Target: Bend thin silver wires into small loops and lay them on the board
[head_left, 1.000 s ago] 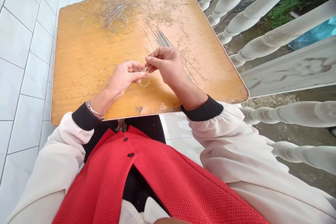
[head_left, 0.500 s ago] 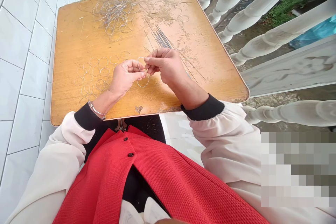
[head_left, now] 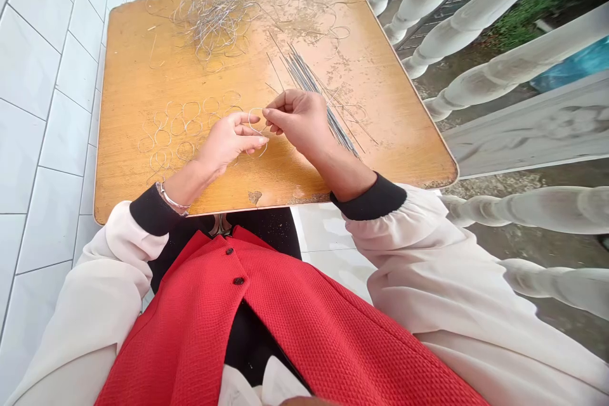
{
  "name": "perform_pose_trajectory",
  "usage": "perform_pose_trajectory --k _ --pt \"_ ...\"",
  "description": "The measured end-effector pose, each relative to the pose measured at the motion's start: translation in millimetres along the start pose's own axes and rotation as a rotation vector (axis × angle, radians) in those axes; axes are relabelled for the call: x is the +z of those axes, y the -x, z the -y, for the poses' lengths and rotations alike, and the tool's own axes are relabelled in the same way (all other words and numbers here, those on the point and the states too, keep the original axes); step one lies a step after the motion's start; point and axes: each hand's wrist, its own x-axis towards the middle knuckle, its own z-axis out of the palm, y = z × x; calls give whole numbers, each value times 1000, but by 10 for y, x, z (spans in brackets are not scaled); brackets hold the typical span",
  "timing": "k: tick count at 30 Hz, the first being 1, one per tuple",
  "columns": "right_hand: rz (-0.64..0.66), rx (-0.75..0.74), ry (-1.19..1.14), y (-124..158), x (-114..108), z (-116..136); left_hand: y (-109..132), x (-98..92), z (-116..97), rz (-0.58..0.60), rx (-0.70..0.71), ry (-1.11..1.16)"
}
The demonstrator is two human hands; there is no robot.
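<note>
Both hands meet over the middle of a worn wooden table (head_left: 143, 76). My left hand (head_left: 228, 139) and my right hand (head_left: 297, 119) each pinch a thin wire piece bent into two loops (head_left: 259, 133), fingertips almost touching. To the left of my left hand lie several finished wire loops (head_left: 176, 130) in rows. A bundle of straight wire lengths (head_left: 309, 79) lies just beyond my right hand. At the far side of the table sits a tangled heap of wire (head_left: 216, 16).
A white balustrade (head_left: 476, 13) runs close along the table's right edge. White floor tiles (head_left: 42, 76) lie to the left. My red vest and white sleeves fill the lower view. Loose wire bits (head_left: 333, 32) are scattered at the far right of the tabletop.
The hands have stayed together on the wire piece, with small finger shifts; the lower loop now sits closer under my left fingers. The view has shifted slightly.
</note>
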Motion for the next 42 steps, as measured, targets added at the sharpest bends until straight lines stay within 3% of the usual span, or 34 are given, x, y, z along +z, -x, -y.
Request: perform_pose_trajectory --k 5,10,23,27,32,36,42 --pt "-73 -115 157 8 26 -39 -18 60 2 -63 3 -16" --pt "-39 -116 198 6 32 -70 -43 87 65 -122 31 -27" --pt "-88 -213 316 15 3 -78 23 -3 -57 -71 -71 51" --pt "-47 -161 212 1 8 -60 -13 -36 -42 -126 -45 16" --pt "111 -3 -113 79 -39 14 -45 -15 -28 -181 6 47" --pt "218 48 -203 221 -60 46 -30 -14 -27 -218 53 106" --pt "154 13 -288 326 9 46 14 -16 -24 -191 86 166"
